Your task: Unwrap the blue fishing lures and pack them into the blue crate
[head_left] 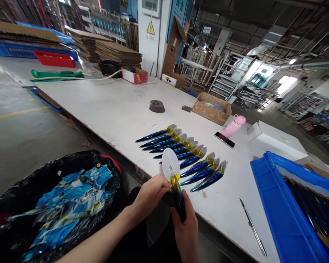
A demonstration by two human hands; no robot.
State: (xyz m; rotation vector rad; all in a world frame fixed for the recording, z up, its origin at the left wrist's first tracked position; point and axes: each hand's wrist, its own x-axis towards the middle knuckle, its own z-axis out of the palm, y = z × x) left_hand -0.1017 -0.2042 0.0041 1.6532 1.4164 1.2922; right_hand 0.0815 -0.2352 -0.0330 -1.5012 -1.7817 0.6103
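Note:
A fishing lure (177, 193) with a dark, glossy body, yellow head and wide pale diving lip is held over the table's front edge, lip upward. My right hand (186, 224) wraps its fingers around the body. At the head, my left hand (152, 190) has thumb and fingers pinched together near the yellow part; whether a scrap of film is between them is hidden. Just beyond lies a slanting row of several similar blue lures (208, 179), their lips pointing away from me.
On the right are a slim pointed metal tool (252, 226), a blue crate (281, 210) of dark lures, a phone (224, 140) and a pink bottle (234, 126). A brown lump (157, 106) and cardboard box (208, 114) sit farther back. Lower left, a black-bagged bin (116, 182) holds film scraps.

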